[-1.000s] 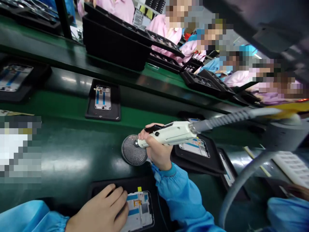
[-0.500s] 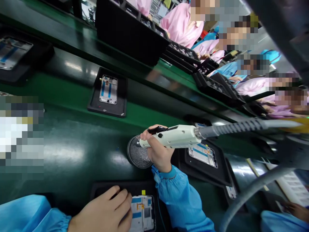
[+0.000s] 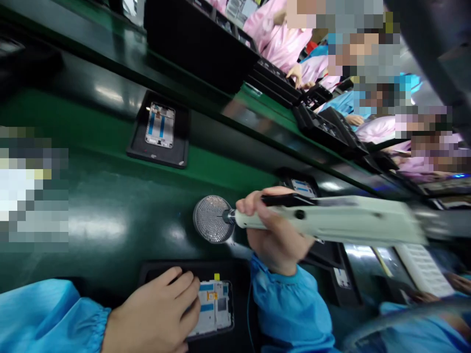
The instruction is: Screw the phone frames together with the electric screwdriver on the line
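My right hand point(image 3: 279, 235) is wrapped around a pale electric screwdriver point(image 3: 342, 215), which lies almost level and points left. Its tip reaches over a round, mesh-topped screw dish point(image 3: 211, 219); whether a screw sits on the tip is too small to tell. Down in front, my left hand point(image 3: 158, 309) lies across the left side of an opened phone frame point(image 3: 217, 309), fingers slightly bent and a little apart, thumb mostly hidden. The frame shows blue strips, an orange flex cable and a yellow tab. Under it is a black tray point(image 3: 241, 274).
Another phone frame point(image 3: 161, 125) lies in a black tray point(image 3: 134, 152) farther back on the green bench point(image 3: 91, 211). More trays stand behind my right hand. A large black box point(image 3: 198, 49) rises at the back. Co-workers in pink and blue sleeves sit across and at the right.
My right hand has drawn the screwdriver to the right and nearer the camera, uncovering more of the screw dish. The left hand stays on the phone frame. The view has shifted slightly.
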Motion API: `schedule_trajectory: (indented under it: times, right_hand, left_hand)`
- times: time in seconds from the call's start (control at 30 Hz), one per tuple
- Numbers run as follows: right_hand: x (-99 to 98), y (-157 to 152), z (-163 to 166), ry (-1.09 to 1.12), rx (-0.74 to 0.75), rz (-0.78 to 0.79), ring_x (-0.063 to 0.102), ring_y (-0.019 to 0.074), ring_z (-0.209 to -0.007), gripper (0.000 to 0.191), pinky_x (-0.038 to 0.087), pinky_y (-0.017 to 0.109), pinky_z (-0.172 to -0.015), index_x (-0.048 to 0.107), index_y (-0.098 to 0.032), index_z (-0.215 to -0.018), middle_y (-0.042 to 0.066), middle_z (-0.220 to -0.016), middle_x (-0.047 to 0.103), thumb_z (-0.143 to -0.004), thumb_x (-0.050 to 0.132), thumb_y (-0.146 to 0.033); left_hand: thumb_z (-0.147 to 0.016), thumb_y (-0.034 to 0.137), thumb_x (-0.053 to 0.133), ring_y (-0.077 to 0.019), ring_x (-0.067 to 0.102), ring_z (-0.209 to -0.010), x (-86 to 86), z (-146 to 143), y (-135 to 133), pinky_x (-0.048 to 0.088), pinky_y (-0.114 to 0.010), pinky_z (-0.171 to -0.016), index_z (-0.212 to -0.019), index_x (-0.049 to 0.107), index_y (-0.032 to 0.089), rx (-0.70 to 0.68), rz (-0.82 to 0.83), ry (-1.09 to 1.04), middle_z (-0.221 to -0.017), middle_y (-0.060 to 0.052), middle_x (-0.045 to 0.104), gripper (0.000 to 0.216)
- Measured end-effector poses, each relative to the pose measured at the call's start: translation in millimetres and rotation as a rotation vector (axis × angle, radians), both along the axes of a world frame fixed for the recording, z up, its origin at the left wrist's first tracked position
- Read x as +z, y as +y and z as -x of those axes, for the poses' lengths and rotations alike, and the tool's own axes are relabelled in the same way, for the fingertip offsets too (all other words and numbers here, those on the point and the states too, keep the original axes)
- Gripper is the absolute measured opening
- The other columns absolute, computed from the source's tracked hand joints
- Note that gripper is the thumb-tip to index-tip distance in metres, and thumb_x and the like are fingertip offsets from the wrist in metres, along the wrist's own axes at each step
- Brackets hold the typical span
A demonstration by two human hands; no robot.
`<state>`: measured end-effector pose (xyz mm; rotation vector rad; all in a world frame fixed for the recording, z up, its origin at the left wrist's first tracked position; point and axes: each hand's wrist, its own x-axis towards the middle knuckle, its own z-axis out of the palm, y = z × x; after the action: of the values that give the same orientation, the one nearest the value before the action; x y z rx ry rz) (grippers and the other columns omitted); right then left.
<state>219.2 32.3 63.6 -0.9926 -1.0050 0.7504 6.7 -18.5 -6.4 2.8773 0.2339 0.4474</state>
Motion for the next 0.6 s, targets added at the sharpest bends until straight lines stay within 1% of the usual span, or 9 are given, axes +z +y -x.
schedule_trajectory:
  times: [0.07, 0.13, 0.2, 0.27, 0.4, 0.47, 0.6]
  right_hand:
    - [15.1, -25, -1, -0.037, -0.009, 0.005, 0.055, 0.0137, -0.061, 0.019, 0.046, 0.033, -0.059, 0.068, -0.023, -0.091, -0.002, -0.066, 0.056, -0.074, 0.066, -0.015]
    - [20.5, -51, 2, -0.078, -0.019, 0.044, 0.054, 0.0137, -0.062, 0.020, 0.045, 0.033, -0.058, 0.068, -0.024, -0.093, -0.001, -0.069, 0.055, -0.075, 0.065, -0.015]
    - [17.1, -74, 7, -0.106, -0.020, 0.102, 0.053, 0.0135, -0.062, 0.020, 0.045, 0.032, -0.056, 0.067, -0.025, -0.096, -0.001, -0.070, 0.053, -0.078, 0.065, -0.017]
    - [9.4, -92, 14, -0.114, -0.017, 0.150, 0.053, 0.0136, -0.062, 0.020, 0.045, 0.032, -0.056, 0.066, -0.026, -0.099, -0.001, -0.070, 0.051, -0.080, 0.065, -0.020]
    - [-2.1, -107, 27, -0.094, 0.020, 0.187, 0.054, 0.0141, -0.065, 0.022, 0.047, 0.034, -0.058, 0.065, -0.026, -0.102, -0.001, -0.071, 0.052, -0.083, 0.063, -0.017]
    - [-4.1, -108, 32, -0.092, 0.048, 0.196, 0.055, 0.0146, -0.067, 0.024, 0.048, 0.035, -0.060, 0.065, -0.026, -0.104, 0.000, -0.073, 0.053, -0.083, 0.063, -0.015]
    - [-5.9, -109, 38, -0.137, 0.076, 0.231, 0.058, 0.0157, -0.069, 0.024, 0.051, 0.037, -0.062, 0.064, -0.027, -0.106, 0.000, -0.075, 0.055, -0.085, 0.062, -0.016]
  left_hand:
    - [-0.093, 0.054, 0.047, -0.0305, 0.060, -0.109, 1.9, 2, 0, 0.036, -0.045, -0.099, -0.115, 0.063, 0.012, -0.007, 0.029, 0.018, -0.121, -0.016, 0.066, 0.050]
    - [-0.092, 0.051, 0.048, -0.0323, 0.061, -0.109, 1.5, 2, 0, 0.036, -0.046, -0.100, -0.115, 0.063, 0.011, -0.006, 0.035, 0.010, -0.121, -0.018, 0.066, 0.049]
    - [-0.092, 0.050, 0.048, -0.0330, 0.061, -0.110, 0.0, 2, -1, 0.037, -0.047, -0.099, -0.116, 0.063, 0.010, -0.008, 0.040, -0.006, -0.122, -0.020, 0.065, 0.048]
    - [-0.092, 0.049, 0.048, -0.0330, 0.061, -0.110, -1.1, 2, -2, 0.038, -0.047, -0.098, -0.116, 0.063, 0.010, -0.011, 0.046, -0.017, -0.123, -0.020, 0.065, 0.049]
    - [-0.093, 0.047, 0.048, -0.0333, 0.062, -0.109, -1.1, 1, -4, 0.039, -0.047, -0.097, -0.114, 0.065, 0.008, 0.006, 0.037, -0.042, -0.120, -0.022, 0.066, 0.048]
    - [-0.093, 0.045, 0.048, -0.0343, 0.062, -0.108, -0.8, 0, -5, 0.040, -0.047, -0.097, -0.112, 0.066, 0.006, 0.010, 0.014, -0.069, -0.119, -0.023, 0.067, 0.047]
    - [-0.093, 0.043, 0.050, -0.0350, 0.063, -0.108, -0.5, -1, -6, 0.040, -0.047, -0.096, -0.109, 0.067, 0.005, 0.010, -0.022, -0.101, -0.114, -0.023, 0.069, 0.045]
